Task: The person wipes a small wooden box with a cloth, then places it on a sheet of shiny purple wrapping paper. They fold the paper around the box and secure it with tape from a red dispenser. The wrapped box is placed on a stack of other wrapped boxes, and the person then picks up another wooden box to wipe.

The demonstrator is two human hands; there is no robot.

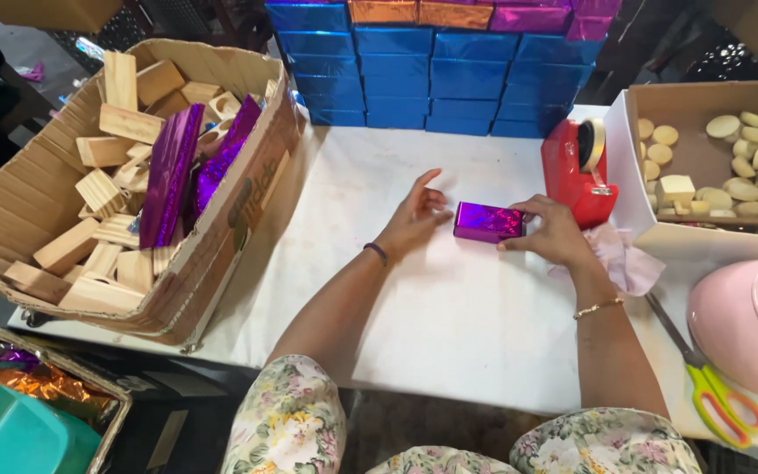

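While most of the view is taken up by the white table [449, 307], its back edge is lined by a wall of stacked blue foil-wrapped boxes [436, 79], with a few orange and purple ones laid on top. At the left, a large, worn cardboard box [239, 211] is seen tilted on the table edge, filled with bare wooden blocks [103, 219] and strips of purple foil [173, 171]. At the right, a shallower white carton [629, 189] is filled with pale round pieces [752, 167]. A pink domed object [743, 325] is cut off by the right edge, and orange-and-green scissors [717, 395] are laid just before it. A red tape dispenser [579, 171] is stood beside the white carton, with a pink cloth [625, 259] lying near its base.

Near the table's centre, a small block wrapped in purple foil [488, 221] is lying flat. It is gripped at its right end by the right hand [554, 233], whose fingers are curled around that end. The left hand [414, 219] is rested just beside the block's left end, fingers loosely spread and holding nothing; whether the fingertips touch the foil cannot be told.
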